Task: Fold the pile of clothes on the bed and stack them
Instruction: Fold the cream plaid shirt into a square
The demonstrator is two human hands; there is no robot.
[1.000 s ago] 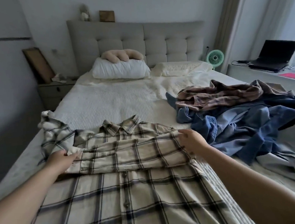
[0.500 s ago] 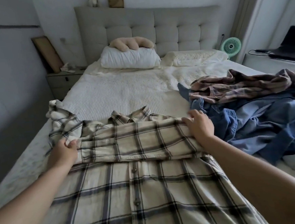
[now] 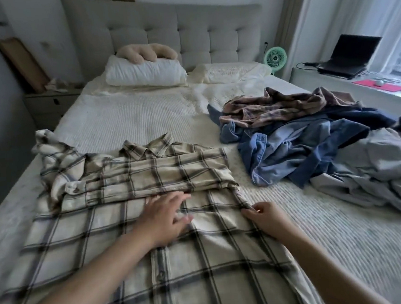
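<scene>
Cream ribbed bedding covers the bed [image 3: 129, 119], and on its near half we have the beige plaid shirt [image 3: 170, 269] spread front-up, buttons closed, with one sleeve laid crosswise over the chest. To our right, well apart from it, the pile of clothes [image 3: 314, 147] lies unfolded: a brown plaid piece on top of blue denim and grey cloth. We judge the work early, with this first shirt mid-fold. Our left hand [image 3: 162, 218] lies flat with fingers spread on the shirt's middle, a wide grip holding nothing. Our right hand [image 3: 263, 215] pinches the shirt's right edge. Next we likely need to bring that side inward, keeping the edge straight.
</scene>
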